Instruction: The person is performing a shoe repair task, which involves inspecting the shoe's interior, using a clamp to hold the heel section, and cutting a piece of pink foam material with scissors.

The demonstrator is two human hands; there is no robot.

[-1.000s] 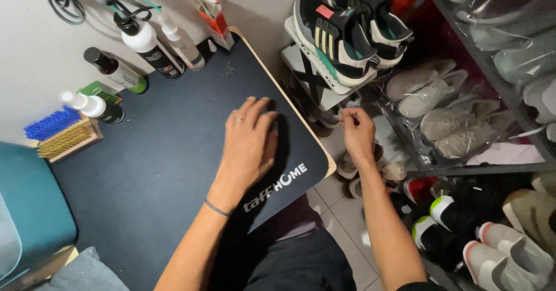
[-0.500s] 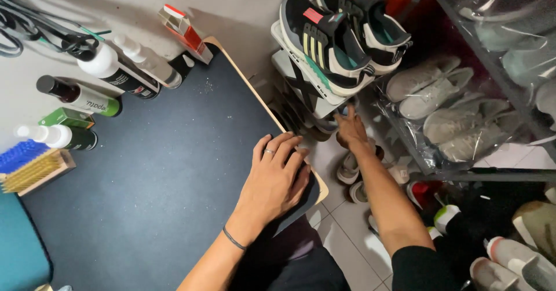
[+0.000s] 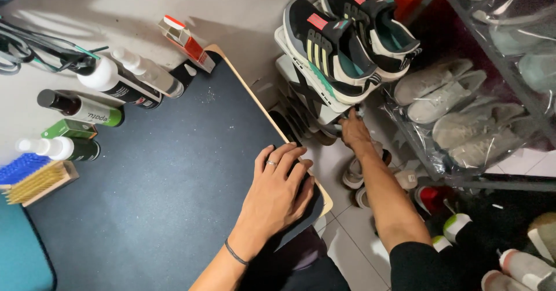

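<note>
The left hand [image 3: 277, 193] lies flat, fingers spread, on the dark mat [image 3: 156, 181] at the near right corner of the wooden table [image 3: 249, 88] — a ring on one finger, a thin band at the wrist. Right of that table, the right hand [image 3: 354, 131] reaches down to the stacked shoe rack [image 3: 307, 102] and touches its lower tier (whether its fingers grip anything cannot be told). A pair of black sneakers [image 3: 341, 42] sits on top of the rack. Spray bottles [image 3: 124, 79] and brushes [image 3: 32, 178] line the table's far and left edges.
</note>
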